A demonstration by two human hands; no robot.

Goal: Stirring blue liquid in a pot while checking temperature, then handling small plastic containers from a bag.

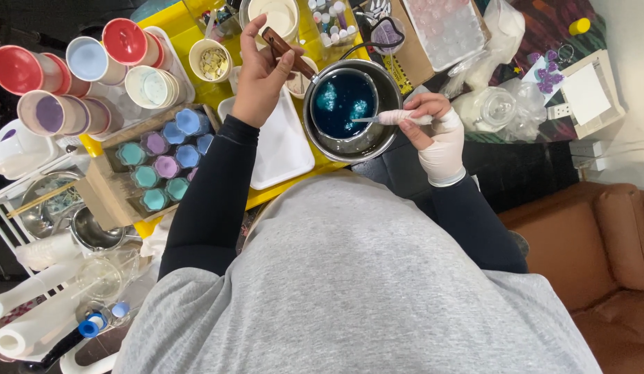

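Open brown cardboard box point(100, 181) of coloured cups at table's left edge.

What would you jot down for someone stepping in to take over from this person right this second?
Left hand: gripping the brown wooden handle of the steel pouring pot, held over the yellow table.
Right hand, wrapped in white: holding a stirring stick, tip in the dark blue liquid.
Lighter lumps float in the liquid, so it looks not fully blended.
Cardboard tray at left holds filled teal, blue and purple cups.
White rectangular tray beside the pot is bare.
Left: finish stirring.
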